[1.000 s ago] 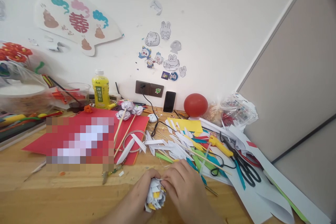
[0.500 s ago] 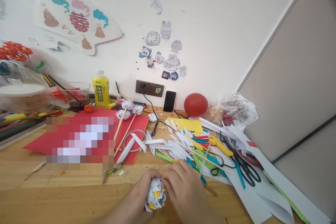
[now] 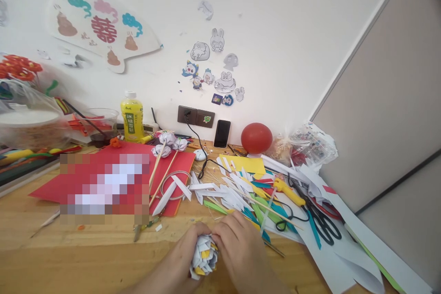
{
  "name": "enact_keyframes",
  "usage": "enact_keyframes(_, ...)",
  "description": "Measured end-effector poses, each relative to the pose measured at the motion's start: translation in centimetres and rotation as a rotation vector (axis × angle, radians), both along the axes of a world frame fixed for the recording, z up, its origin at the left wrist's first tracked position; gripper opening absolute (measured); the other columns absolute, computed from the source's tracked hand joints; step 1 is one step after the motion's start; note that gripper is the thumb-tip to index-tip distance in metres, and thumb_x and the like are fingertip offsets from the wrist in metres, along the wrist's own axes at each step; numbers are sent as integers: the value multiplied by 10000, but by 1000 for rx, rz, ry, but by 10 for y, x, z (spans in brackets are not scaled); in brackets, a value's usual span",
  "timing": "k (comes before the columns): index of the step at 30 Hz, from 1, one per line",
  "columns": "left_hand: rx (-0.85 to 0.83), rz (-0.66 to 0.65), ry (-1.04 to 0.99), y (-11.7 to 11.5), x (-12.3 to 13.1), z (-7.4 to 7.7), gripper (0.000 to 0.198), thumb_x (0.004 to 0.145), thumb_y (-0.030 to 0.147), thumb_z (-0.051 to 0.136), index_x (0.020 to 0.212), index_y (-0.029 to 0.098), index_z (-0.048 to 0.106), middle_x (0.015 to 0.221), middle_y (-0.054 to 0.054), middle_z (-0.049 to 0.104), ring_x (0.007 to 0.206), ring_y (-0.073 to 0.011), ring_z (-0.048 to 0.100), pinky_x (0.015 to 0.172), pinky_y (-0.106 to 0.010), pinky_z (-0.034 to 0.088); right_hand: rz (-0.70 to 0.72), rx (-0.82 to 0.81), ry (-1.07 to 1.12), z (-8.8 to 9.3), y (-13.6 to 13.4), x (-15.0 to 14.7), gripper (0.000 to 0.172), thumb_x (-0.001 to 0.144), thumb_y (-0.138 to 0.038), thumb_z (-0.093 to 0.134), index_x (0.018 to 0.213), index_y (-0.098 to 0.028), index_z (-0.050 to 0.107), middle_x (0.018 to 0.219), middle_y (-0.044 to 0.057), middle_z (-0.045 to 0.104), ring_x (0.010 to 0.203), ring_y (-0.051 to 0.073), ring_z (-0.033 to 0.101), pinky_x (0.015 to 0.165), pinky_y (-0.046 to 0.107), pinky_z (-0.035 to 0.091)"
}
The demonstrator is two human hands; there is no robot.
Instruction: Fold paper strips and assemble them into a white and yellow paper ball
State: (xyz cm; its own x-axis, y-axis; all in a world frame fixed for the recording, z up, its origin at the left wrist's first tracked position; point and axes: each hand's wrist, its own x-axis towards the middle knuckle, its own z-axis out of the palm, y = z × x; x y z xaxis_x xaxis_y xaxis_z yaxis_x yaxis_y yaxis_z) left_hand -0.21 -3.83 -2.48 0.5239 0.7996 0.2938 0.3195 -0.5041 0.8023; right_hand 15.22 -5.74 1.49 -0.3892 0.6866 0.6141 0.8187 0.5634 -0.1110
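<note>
Between my hands, above the front of the wooden table, is a rounded piece of folded paper [image 3: 204, 256], white with some yellow, made of many overlapping pointed folds. My left hand [image 3: 184, 253] wraps round its left side, thumb along the top. At its upper right edge, my right hand [image 3: 239, 250] has bent fingers pressed against the paper. The right fingertips are partly hidden, as are the left fingers behind the piece. Just beyond my hands lie folded white paper strips [image 3: 234, 197] mixed with green, blue and yellow ones.
Black-handled scissors [image 3: 324, 225] and a yellow glue gun [image 3: 289, 191] lie to the right among paper sheets. Red paper [image 3: 48, 188] and paper flowers on sticks [image 3: 161, 149] lie left. Behind stand a yellow drink bottle [image 3: 132, 117], a phone [image 3: 222, 133] and a red balloon [image 3: 257, 138].
Almost nothing differs. My hands and the folded paper piece keep nearly the same place, with only a very slight shift of the right fingers and the view.
</note>
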Motion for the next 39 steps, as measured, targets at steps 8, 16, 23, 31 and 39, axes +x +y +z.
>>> enact_keyframes(8, -48, 3, -9, -1, 1, 5, 397, 606, 19, 463, 942, 230, 447, 854, 6, 596, 748, -149, 579, 664, -223, 467, 19, -222, 300, 3, 0, 5, 198, 869, -204, 399, 716, -182, 523, 702, 8, 555, 687, 142, 498, 590, 248, 382)
enact_keyframes(16, -170, -68, -112, 4, 3, 17, 516, 571, -6, 441, 1030, 229, 471, 1013, -29, 608, 941, -192, 553, 804, -275, 447, 29, -257, 480, 3, 4, 10, 128, 822, -200, 479, 726, -183, 563, 686, 2, 558, 669, 130, 516, 597, 229, 409)
enact_keyframes(23, -197, -75, -126, 1, 5, 12, 401, 651, 41, 463, 1005, 217, 399, 906, -6, 576, 799, -143, 562, 687, -218, 451, 149, -373, 566, 0, 3, 8, 142, 774, -325, 573, 780, -188, 608, 696, 6, 566, 660, 134, 524, 612, 243, 432)
enact_keyframes(31, -126, -125, -45, 1, 5, 2, 374, 630, 4, 445, 924, 231, 396, 825, 28, 518, 732, -123, 524, 645, -204, 414, 216, -500, 636, 7, 1, 7, 210, 744, -378, 599, 706, -174, 638, 694, 17, 579, 683, 144, 549, 648, 255, 441)
enact_keyframes(39, -170, -136, -58, 2, 3, -3, 358, 610, 11, 447, 873, 230, 339, 750, 51, 445, 653, -105, 452, 575, -189, 366, 183, -500, 664, 4, 2, 4, 205, 764, -331, 585, 637, -173, 614, 659, 9, 556, 681, 145, 533, 642, 257, 416)
